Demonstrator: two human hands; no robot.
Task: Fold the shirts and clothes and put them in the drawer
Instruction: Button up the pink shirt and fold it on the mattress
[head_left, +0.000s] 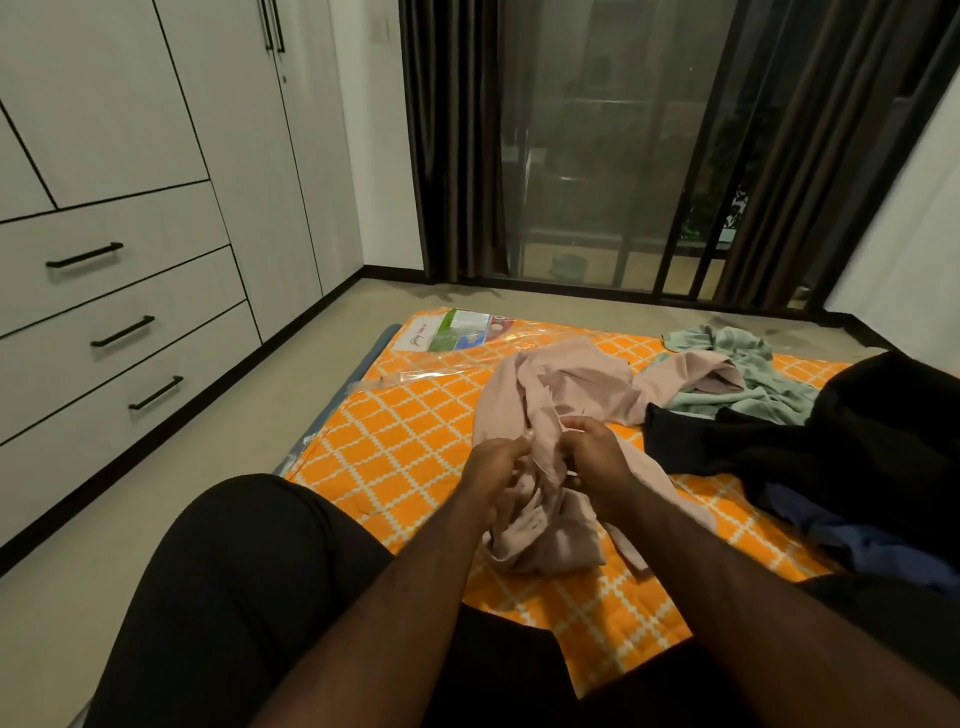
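Observation:
A pale pink shirt (561, 395) lies crumpled on the orange patterned mattress (410, 436) in front of me. My left hand (496, 465) and my right hand (592, 454) both pinch its bunched front edge, close together, near the middle of the view. Behind it lie a light green garment (748, 374) and a heap of black clothes (841, 441) with a blue piece (857, 540) at the right. The white drawers (119, 332) with black handles stand shut along the left wall.
My black-clad knee (249, 571) is at lower left. A clear plastic package (452, 332) lies at the mattress's far corner. Bare floor (218, 436) runs between mattress and drawers. Dark curtains (452, 140) and a glass door close off the back.

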